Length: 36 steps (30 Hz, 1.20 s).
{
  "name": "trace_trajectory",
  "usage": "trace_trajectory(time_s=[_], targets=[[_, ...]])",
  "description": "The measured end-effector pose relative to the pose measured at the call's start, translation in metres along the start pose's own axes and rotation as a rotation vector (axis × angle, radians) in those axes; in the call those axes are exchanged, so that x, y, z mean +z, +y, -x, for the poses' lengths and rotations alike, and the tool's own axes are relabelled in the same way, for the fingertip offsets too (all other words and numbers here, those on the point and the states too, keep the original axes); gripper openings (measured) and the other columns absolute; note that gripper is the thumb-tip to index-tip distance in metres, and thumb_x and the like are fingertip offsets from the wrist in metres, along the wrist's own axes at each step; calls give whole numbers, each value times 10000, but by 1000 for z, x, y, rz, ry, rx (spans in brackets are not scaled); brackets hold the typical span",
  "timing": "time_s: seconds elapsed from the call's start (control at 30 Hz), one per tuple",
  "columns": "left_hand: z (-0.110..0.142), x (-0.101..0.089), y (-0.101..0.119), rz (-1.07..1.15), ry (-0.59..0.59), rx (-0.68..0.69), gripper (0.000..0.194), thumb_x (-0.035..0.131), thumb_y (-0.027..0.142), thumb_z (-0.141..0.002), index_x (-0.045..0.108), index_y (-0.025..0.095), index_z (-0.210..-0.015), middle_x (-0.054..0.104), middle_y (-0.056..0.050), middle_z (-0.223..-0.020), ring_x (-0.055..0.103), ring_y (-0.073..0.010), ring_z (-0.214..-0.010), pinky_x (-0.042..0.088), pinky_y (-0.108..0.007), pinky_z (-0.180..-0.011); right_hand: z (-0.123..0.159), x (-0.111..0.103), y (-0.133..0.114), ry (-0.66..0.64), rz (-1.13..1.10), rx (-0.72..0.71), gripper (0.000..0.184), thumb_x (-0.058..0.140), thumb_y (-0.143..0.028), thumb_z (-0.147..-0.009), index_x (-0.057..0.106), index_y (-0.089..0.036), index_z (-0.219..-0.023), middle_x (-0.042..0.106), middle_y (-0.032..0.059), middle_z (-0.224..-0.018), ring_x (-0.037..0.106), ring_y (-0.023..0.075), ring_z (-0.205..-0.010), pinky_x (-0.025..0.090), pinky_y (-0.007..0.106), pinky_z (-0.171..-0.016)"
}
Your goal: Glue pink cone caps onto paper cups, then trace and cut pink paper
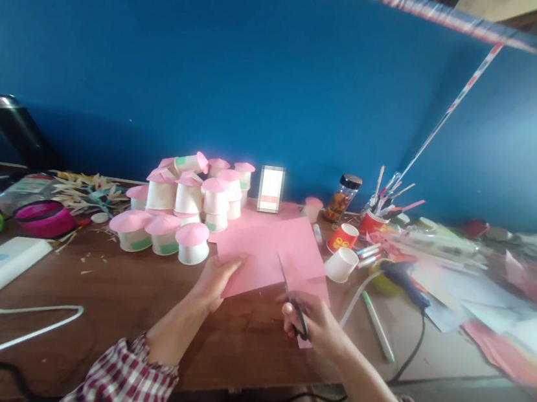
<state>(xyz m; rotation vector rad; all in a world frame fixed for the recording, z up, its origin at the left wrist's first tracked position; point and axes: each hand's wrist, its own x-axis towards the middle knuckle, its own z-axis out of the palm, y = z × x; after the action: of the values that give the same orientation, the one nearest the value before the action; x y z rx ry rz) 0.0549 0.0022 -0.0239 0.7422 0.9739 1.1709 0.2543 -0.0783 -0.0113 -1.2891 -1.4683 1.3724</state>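
Observation:
A sheet of pink paper (263, 246) is held up just over the table in front of me. My left hand (214, 280) grips its lower left corner, thumb on top. In my right hand (315, 321) are scissors (302, 328) with black handles, their blades lying across the paper's lower edge. A cut seems to run up from there, with a part of the sheet to the right of the blades. Below my right hand a small pink scrap (304, 342) shows. More pink paper (291, 211) lies behind the held sheet.
Several paper cups with pink tops (193, 234) are grouped at left. On the right are a white cup (341, 264), a red cup (342, 238), a lidded jar (344, 197), a glue gun (405, 280) with its cord and a green pen (379, 327). A power strip (6, 266) sits far left.

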Motion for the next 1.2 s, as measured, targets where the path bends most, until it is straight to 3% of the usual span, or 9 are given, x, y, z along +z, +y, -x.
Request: trace_trajectory(time_s=[0.37,0.83,1.2], targets=[[-2,-3,-6,-31,-44,29,350,783,362,-660,700,98,-875,732,-119,-884,685,-243,-808,567,-339,-718,-2,2,-8,58,49,-36,396,596,-528,-797,538,-150,-696,555,0,-563,500,99,-533,367,223,-508],[0,-2,-5,-25,-72,33,390,772,363,-677,682,103,-954,728,-132,-937,681,-282,-902,561,-389,-795,-12,7,-2,140,-37,-11,395,675,-524,-712,532,-164,-636,467,-42,-486,415,76,-443,315,223,-438],[1,-3,-4,25,-134,-52,398,768,362,-681,671,123,-984,721,-130,-959,686,-270,-858,564,-362,-763,-12,2,-8,62,-14,-36,459,598,-602,-747,547,-155,-659,546,5,-513,484,104,-474,355,242,-475]])
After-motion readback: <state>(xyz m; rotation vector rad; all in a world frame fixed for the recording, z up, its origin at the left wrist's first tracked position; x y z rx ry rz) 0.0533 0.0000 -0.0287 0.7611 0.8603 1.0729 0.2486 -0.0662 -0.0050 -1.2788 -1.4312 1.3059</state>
